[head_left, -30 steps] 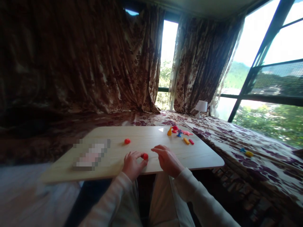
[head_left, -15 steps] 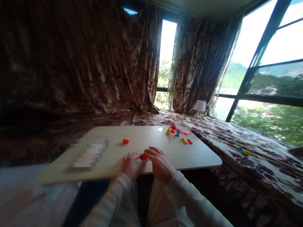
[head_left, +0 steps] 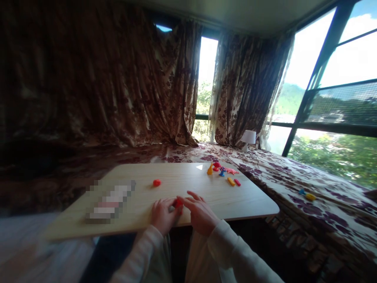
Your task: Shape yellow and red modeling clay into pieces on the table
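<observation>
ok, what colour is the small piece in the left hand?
Red where it shows; the small piece in the left hand is partly hidden. Best view: head.

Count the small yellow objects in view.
3: a yellow cone-like toy and yellow bar on the pale wooden table; one yellow piece on the flowered fabric. Others may be hidden.

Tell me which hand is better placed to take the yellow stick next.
Probably the right hand: it is nearer the yellow stick, though close against the red piece. The left hand is farther off and appears to hold that piece.
</observation>
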`<state>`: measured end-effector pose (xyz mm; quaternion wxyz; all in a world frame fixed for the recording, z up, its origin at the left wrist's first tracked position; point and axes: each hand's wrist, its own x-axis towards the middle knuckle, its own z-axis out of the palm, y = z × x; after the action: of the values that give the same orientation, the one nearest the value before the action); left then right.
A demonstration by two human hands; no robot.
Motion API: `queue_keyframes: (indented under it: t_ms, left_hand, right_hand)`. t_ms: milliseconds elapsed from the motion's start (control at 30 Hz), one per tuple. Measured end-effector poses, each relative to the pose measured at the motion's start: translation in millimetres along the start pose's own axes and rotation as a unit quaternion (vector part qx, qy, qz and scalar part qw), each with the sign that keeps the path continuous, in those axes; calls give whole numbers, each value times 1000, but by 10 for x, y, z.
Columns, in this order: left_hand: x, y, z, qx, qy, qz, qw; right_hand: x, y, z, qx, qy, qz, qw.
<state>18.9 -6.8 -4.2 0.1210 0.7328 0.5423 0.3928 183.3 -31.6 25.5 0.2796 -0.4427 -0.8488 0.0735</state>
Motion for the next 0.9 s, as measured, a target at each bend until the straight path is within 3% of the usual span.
queue_keyframes:
  t_ms: [300, 667, 900]
  left_hand:
    - [-28, -5, 22, 27, -3, 21, 999]
    - [-6, -140, -46, 55, -3, 50, 997]
    - [-36, -133, -50, 61, -17, 49, 997]
  right_hand:
    - [158, -53, -55, 37, 98, 51, 993]
    - [166, 306, 399, 114, 165, 114, 973]
    - [126, 291, 432, 124, 176, 125, 968]
